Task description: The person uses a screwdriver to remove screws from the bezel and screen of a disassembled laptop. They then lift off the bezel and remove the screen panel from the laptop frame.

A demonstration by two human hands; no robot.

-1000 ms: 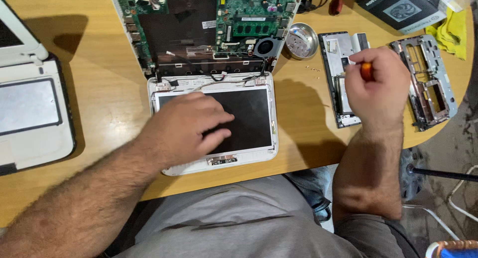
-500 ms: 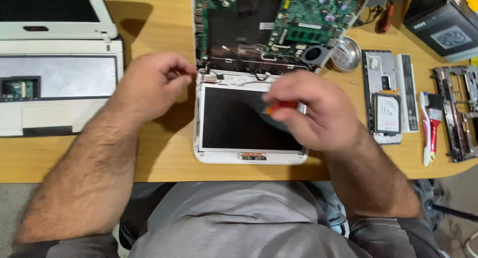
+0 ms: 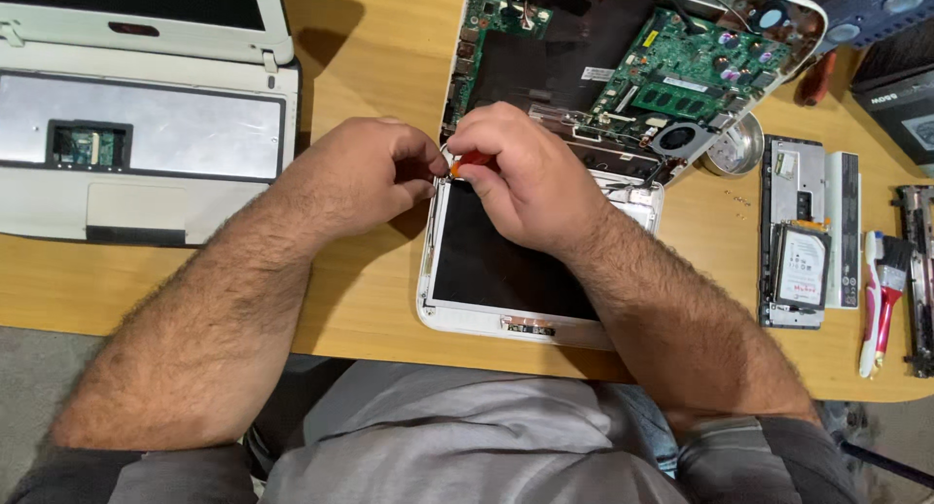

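A small white laptop lies opened up on the wooden desk: its screen half faces up near me, and its base with the green circuit board and fan is beyond. My right hand is closed around an orange-handled screwdriver at the screen's top left corner, by the hinge. My left hand is pinched at that same corner, fingertips touching the frame beside the screwdriver tip. What the left fingers hold is hidden.
A second white laptop with its keyboard removed lies at the left. A round metal dish, a hard drive on a metal bracket, a white strip, a red-handled brush and dark boxes sit at the right.
My right hand came from the right side of the desk with the screwdriver to the screen's top left corner. My left hand left the screen and joined it there. The view shifted.
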